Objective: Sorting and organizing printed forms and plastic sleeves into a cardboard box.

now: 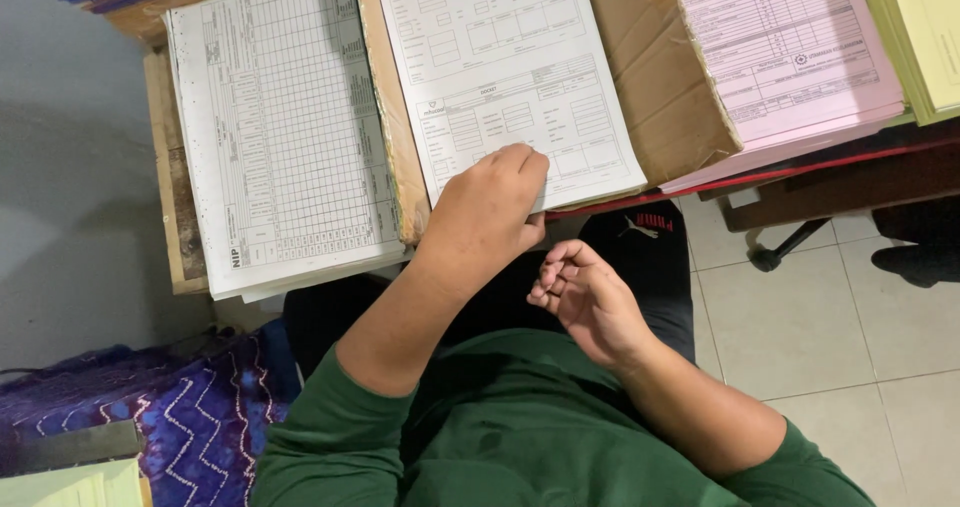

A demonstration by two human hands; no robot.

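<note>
at the near edge of the middle paper pile, the left hand (490, 212) lies knuckles up with its fingers curled together, the fingertips (528, 163) pressing on the lower edge of the white form stack (505, 77); whether they pinch a sheet cannot be told from this angle. just beside it and nearer the body, the right hand (590, 302) hangs palm up over the lap, fingers loosely bent and apart, holding nothing and touching no paper. the white form stack rests on a brown cardboard sheet (655, 77) that juts out past its right side. to the left, a separate stack of gridded table sheets (285, 127) lies on a wooden board (170, 197), close beside the forms but parted from them by a cardboard edge. to the right, a pile of pink forms (790, 47) lies over the cardboard, and pale yellow sheets (925, 27) sit at the far right corner. both forearms come out of green sleeves (520, 437). a purple patterned cloth (200, 417) lies at the lower left, and pale floor tiles (820, 317) show at the right.
</note>
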